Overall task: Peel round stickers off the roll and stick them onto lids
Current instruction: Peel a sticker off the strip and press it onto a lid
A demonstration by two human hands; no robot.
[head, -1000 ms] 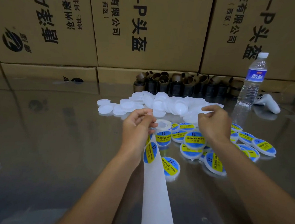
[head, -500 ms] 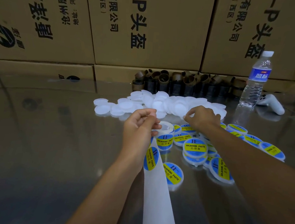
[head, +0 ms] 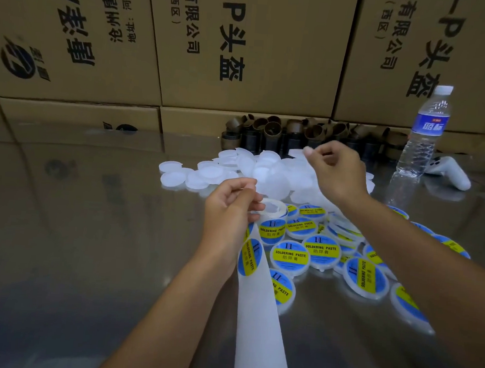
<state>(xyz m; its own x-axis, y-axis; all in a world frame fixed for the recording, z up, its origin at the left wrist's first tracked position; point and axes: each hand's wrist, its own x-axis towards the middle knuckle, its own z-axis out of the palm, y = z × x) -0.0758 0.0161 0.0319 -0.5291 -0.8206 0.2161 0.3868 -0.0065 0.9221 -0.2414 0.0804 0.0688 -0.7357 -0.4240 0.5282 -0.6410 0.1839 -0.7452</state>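
My left hand (head: 229, 211) pinches the top of a white backing strip (head: 260, 316) that hangs down toward me. A round blue-and-yellow sticker (head: 250, 257) sits on the strip just below the fingers. My right hand (head: 336, 169) is raised over the heap of plain white lids (head: 236, 169) and pinches one white lid (head: 299, 153) by its edge. Several lids with stickers on them (head: 321, 252) lie in a cluster under and right of my right forearm. A small white roll (head: 274, 208) lies just right of my left hand.
Stacked cardboard boxes (head: 246, 47) wall off the back. Dark cardboard tube cores (head: 283, 134) stand in a row behind the lids. A water bottle (head: 423, 134) and a white controller (head: 451, 172) are at the right. The shiny table (head: 86, 229) stretches left.
My right hand went from the stickered lids to the white heap, picked one lid and lifted it. My left hand kept its hold on the strip.
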